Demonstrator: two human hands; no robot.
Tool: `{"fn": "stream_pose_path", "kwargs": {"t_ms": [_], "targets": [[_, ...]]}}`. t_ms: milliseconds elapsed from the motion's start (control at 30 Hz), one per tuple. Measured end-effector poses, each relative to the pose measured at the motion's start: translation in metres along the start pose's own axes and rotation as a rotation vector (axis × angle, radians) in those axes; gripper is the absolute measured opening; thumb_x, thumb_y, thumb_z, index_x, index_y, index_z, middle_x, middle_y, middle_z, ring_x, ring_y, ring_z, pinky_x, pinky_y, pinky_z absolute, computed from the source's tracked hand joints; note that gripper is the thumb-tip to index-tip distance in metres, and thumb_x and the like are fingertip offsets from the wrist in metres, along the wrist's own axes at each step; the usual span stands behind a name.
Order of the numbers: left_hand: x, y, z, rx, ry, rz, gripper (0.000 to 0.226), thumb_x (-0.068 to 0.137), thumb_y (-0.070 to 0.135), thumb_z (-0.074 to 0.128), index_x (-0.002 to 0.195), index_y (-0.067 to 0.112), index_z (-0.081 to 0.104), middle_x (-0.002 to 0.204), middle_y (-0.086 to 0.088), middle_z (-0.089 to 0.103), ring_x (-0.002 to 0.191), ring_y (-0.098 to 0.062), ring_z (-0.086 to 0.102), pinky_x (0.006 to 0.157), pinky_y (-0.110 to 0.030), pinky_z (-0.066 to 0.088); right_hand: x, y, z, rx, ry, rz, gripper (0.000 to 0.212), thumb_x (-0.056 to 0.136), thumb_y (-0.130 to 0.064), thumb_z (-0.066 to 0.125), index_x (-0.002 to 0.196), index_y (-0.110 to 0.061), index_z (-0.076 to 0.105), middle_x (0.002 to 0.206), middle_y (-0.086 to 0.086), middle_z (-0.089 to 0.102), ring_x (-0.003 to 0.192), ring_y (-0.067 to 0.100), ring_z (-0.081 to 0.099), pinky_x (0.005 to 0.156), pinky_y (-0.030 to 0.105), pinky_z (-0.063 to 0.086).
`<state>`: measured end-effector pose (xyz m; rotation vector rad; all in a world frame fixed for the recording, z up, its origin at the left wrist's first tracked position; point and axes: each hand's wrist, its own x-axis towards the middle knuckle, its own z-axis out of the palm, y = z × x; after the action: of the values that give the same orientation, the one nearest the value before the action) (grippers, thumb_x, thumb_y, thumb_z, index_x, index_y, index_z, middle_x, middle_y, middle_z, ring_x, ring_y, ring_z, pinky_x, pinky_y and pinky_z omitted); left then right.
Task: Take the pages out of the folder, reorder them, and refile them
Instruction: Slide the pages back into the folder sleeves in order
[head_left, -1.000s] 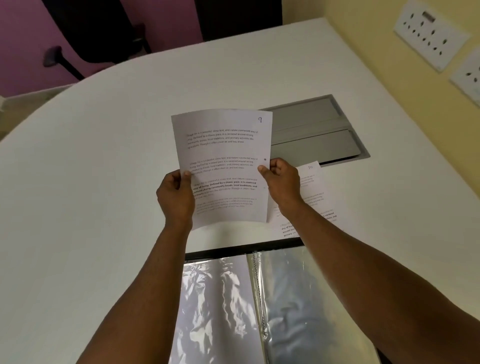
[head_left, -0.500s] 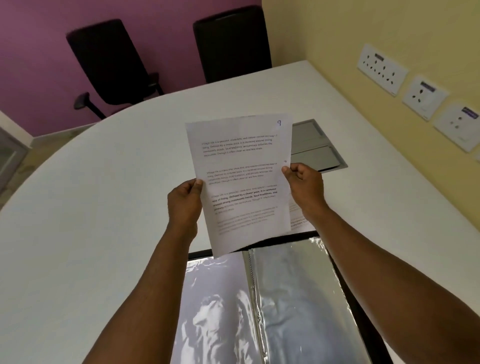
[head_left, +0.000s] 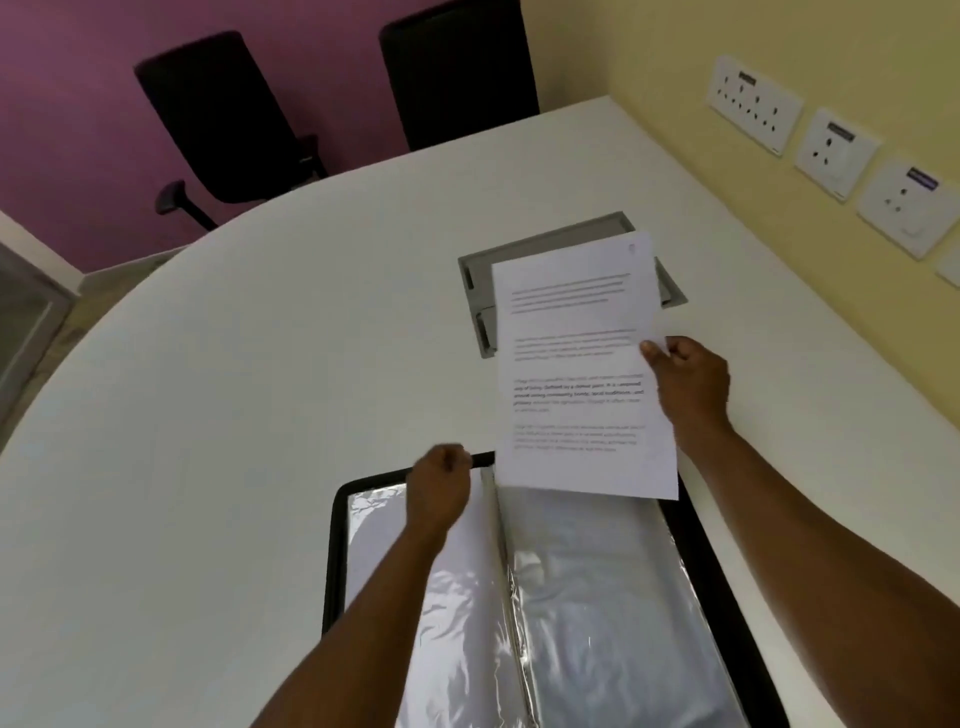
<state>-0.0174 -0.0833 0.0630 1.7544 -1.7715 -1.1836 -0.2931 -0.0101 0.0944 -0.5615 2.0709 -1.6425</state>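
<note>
A printed white page (head_left: 576, 364) hangs above the table, over the far right corner of the open folder (head_left: 335, 545). My right hand (head_left: 685, 384) pinches the page at its right edge. The black folder lies open in front of me with shiny clear sleeves (head_left: 597, 597) on both sides. My left hand (head_left: 441, 483) is off the page. It hovers at the folder's far edge near the spine with its fingers curled, and I see nothing in it.
The white table (head_left: 234, 415) is rounded on the left and meets a yellow wall with sockets (head_left: 753, 104) on the right. A grey cable hatch (head_left: 478, 270) is set into it behind the page. Two black chairs (head_left: 218, 119) stand beyond.
My left hand let go of the page and dropped to the folder's far edge. My right hand carried the page to the right, over the hatch.
</note>
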Motion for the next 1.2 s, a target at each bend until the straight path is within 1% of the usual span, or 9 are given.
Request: {"fn": "stream_pose_path", "kwargs": {"t_ms": [133, 233, 367, 467, 600, 733, 867, 1000, 1200], "targets": [[-0.018, -0.042, 0.036, 0.434, -0.252, 0.164, 0.039, 0.094, 0.031, 0.054, 0.131, 0.018, 0.055, 0.128, -0.002, 0.063, 0.115, -0.022, 0.059, 0.094, -0.026, 0.042, 0.008, 0.015, -0.021, 0.012, 0.154, 0.044, 0.013, 0.088, -0.029, 0.068, 0.077, -0.023, 0.065, 0.077, 0.0, 0.067, 0.066, 0.015, 0.059, 0.068, 0.033, 0.051], [-0.023, -0.059, 0.056, 0.69, -0.401, 0.268, 0.048, 0.091, 0.036, 0.051, 0.135, 0.016, 0.044, 0.142, -0.006, 0.048, 0.129, -0.025, 0.045, 0.104, -0.036, 0.039, 0.011, 0.019, -0.031, 0.057, 0.234, 0.095, 0.012, 0.088, -0.026, 0.069, 0.077, -0.022, 0.066, 0.072, -0.003, 0.064, 0.059, 0.01, 0.056, 0.065, 0.031, 0.049], [-0.015, -0.061, 0.074, 0.817, -0.434, 0.33, 0.064, 0.091, 0.043, 0.051, 0.144, 0.015, 0.03, 0.159, -0.012, 0.014, 0.145, -0.028, 0.019, 0.115, -0.039, 0.024, 0.015, 0.023, -0.041, 0.075, 0.298, 0.102, 0.012, 0.088, -0.024, 0.069, 0.077, -0.021, 0.065, 0.071, -0.006, 0.064, 0.057, 0.007, 0.056, 0.062, 0.027, 0.047], [0.006, -0.055, 0.084, 0.846, -0.399, 0.357, 0.072, 0.09, 0.045, 0.052, 0.148, 0.015, 0.022, 0.161, -0.012, 0.006, 0.147, -0.03, 0.011, 0.117, -0.041, 0.02, 0.02, 0.028, -0.044, 0.08, 0.319, 0.101, 0.01, 0.089, -0.023, 0.068, 0.087, -0.014, 0.067, 0.074, -0.006, 0.065, 0.056, 0.006, 0.056, 0.058, 0.026, 0.048], [0.031, -0.039, 0.097, 0.85, -0.39, 0.389, 0.074, 0.091, 0.041, 0.053, 0.151, 0.015, 0.018, 0.158, -0.012, 0.017, 0.145, -0.031, 0.017, 0.117, -0.041, 0.018, 0.031, 0.033, -0.041, 0.091, 0.333, 0.12, 0.009, 0.09, -0.023, 0.068, 0.082, -0.017, 0.066, 0.075, -0.006, 0.065, 0.058, 0.008, 0.056, 0.058, 0.025, 0.049], [0.047, -0.024, 0.107, 0.872, -0.31, 0.489, 0.061, 0.088, 0.039, 0.058, 0.141, 0.017, 0.038, 0.136, -0.008, 0.046, 0.123, -0.03, 0.042, 0.105, -0.04, 0.034, 0.045, 0.035, -0.032, 0.092, 0.336, 0.153, 0.018, 0.09, -0.022, 0.067, 0.074, -0.025, 0.062, 0.072, -0.007, 0.064, 0.049, 0.0, 0.053, 0.052, 0.019, 0.047], [0.06, -0.015, 0.11, 0.885, -0.348, 0.542, 0.04, 0.089, 0.038, 0.061, 0.123, 0.017, 0.054, 0.122, -0.005, 0.053, 0.111, -0.026, 0.048, 0.093, -0.038, 0.039, 0.063, 0.039, -0.022, 0.067, 0.322, 0.146, 0.011, 0.091, -0.021, 0.066, 0.083, -0.015, 0.063, 0.072, -0.008, 0.061, 0.044, -0.003, 0.052, 0.047, 0.016, 0.046], [0.061, -0.011, 0.11, 0.901, -0.37, 0.627, 0.021, 0.092, 0.028, 0.056, 0.107, 0.014, 0.061, 0.11, -0.006, 0.058, 0.104, -0.027, 0.052, 0.086, -0.038, 0.039, 0.075, 0.046, -0.015, 0.088, 0.298, 0.136, 0.01, 0.092, -0.019, 0.065, 0.095, -0.01, 0.065, 0.077, -0.009, 0.064, 0.051, -0.007, 0.057, 0.051, 0.012, 0.048], [0.061, -0.006, 0.104, 0.706, -0.328, 0.593, 0.01, 0.087, 0.023, 0.06, 0.093, 0.017, 0.065, 0.096, -0.001, 0.064, 0.091, -0.023, 0.056, 0.079, -0.034, 0.037, 0.084, 0.048, -0.004, 0.12, 0.246, 0.167, 0.012, 0.092, -0.02, 0.065, 0.08, -0.018, 0.063, 0.08, -0.007, 0.066, 0.058, -0.006, 0.061, 0.055, 0.014, 0.048]]}}
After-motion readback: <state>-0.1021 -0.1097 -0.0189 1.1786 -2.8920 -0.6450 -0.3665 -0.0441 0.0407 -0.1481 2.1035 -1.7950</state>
